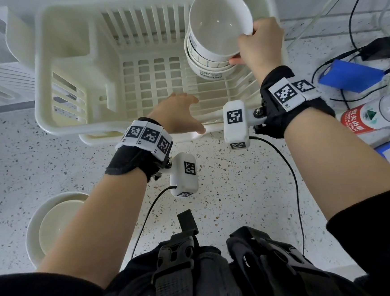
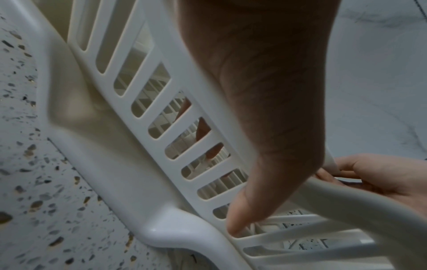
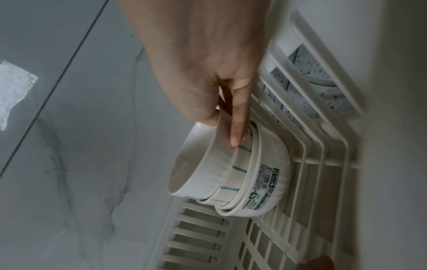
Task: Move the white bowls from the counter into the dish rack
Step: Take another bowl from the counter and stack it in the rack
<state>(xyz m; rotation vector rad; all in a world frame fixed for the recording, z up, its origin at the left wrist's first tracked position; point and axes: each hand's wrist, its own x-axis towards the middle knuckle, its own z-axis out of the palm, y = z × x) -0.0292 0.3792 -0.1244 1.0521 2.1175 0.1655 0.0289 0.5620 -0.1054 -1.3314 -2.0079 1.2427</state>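
White bowls [image 1: 218, 36], nested in a stack, are pinched by the right hand [image 1: 260, 42] at the dish rack's [image 1: 43, 73] far right corner; the near rim is gripped by the left hand [image 1: 179, 114]; more dishes [image 1: 55, 226] are left on the counter's [image 1: 227, 192] near left.

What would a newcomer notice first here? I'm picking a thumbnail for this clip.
The eye goes first to the stack of white bowls, tilted on edge in the far right corner of the dish rack, with the right hand gripping the front bowl's rim. Next comes the left hand, gripping the rack's near rim. More bowls sit on the speckled counter at near left.
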